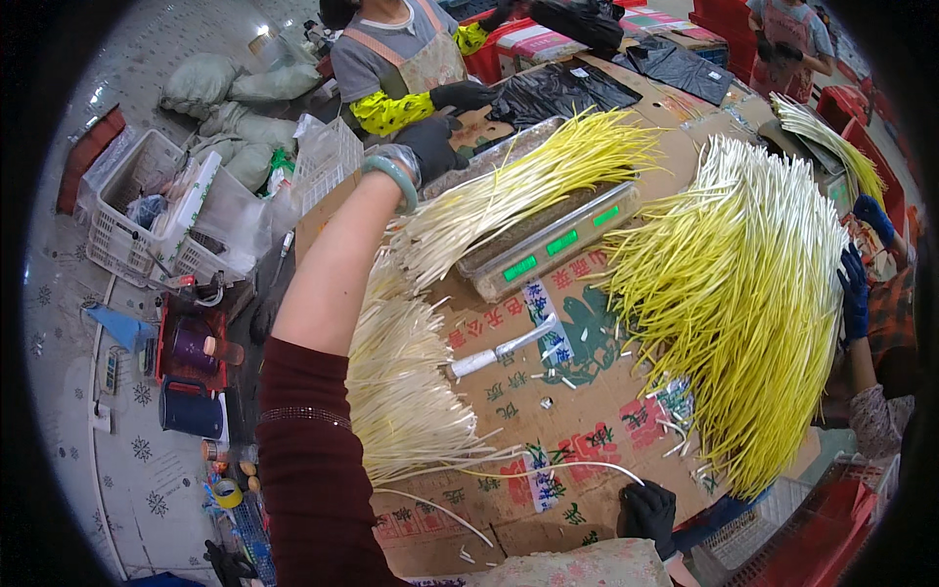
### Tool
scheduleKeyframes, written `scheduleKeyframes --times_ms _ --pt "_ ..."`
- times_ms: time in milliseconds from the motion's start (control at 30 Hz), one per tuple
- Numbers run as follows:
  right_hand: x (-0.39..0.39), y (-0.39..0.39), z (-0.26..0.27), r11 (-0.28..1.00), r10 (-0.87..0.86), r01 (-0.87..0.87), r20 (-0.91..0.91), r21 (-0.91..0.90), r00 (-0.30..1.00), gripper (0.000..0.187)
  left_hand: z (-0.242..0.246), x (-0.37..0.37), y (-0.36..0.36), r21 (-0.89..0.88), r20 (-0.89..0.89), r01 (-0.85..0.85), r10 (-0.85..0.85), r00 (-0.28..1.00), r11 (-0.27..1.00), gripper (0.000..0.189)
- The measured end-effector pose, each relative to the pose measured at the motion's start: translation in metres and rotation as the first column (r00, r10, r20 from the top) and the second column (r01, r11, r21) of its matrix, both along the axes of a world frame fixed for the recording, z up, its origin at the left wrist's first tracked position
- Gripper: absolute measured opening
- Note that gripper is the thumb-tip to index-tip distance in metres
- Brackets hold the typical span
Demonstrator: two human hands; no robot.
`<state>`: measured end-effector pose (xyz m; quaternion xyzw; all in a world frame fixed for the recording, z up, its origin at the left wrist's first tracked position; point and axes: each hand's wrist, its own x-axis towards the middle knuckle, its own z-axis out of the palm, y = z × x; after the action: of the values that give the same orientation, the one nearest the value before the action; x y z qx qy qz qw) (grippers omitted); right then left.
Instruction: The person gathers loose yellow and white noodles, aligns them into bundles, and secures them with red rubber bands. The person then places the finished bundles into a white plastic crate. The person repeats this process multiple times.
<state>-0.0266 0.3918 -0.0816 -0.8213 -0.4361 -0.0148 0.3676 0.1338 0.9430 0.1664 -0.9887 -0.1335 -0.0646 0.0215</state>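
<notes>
My left hand [429, 149], in a black glove with a jade-coloured bangle at the wrist, reaches to the far left side of a platform scale [550, 246]. Its fingers are bent, and what lies under them is hidden. A bundle of white-and-yellow stalks [528, 180], like blanched garlic chives, lies across the scale. Close to my body, my black-gloved right hand [648, 516] is at the cardboard's near edge. One long stalk [572, 464] ends at its fingertips; whether they grip it is unclear. Between the hands lies a knife [502, 346] with a white-wrapped handle.
Paler stalks [411, 396] lie left, partly behind my arm; a large yellow pile [741, 293] stands right. A co-worker's blue-gloved hand [853, 293] touches that pile. Across the table, a person in an apron [418, 55] has hands near black plastic bags [561, 92]. Cardboard [587, 411] covers the table.
</notes>
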Motion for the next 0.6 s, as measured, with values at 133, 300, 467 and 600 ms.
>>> scheduleKeyframes --times_ms 133,300,467,600 --pt "0.003 0.004 0.006 1.000 0.014 -0.014 -0.008 0.002 1.000 0.033 -0.007 -0.003 -0.002 0.046 -0.061 -0.072 0.075 0.995 0.996 0.042" --pt "0.003 0.005 0.004 1.000 -0.007 0.007 0.004 0.017 1.000 0.032 -0.036 -0.005 -0.019 0.049 -0.270 -0.105 0.114 0.956 0.993 0.039" --pt "0.003 0.003 0.001 1.000 0.008 -0.008 -0.019 0.008 1.000 0.032 -0.066 -0.008 -0.031 -0.015 -0.227 -0.138 0.131 0.965 0.990 0.042" --pt "0.005 0.002 -0.001 1.000 0.016 -0.016 0.001 -0.017 1.000 0.032 -0.067 -0.003 -0.019 -0.097 -0.126 -0.132 0.120 0.985 0.986 0.034"
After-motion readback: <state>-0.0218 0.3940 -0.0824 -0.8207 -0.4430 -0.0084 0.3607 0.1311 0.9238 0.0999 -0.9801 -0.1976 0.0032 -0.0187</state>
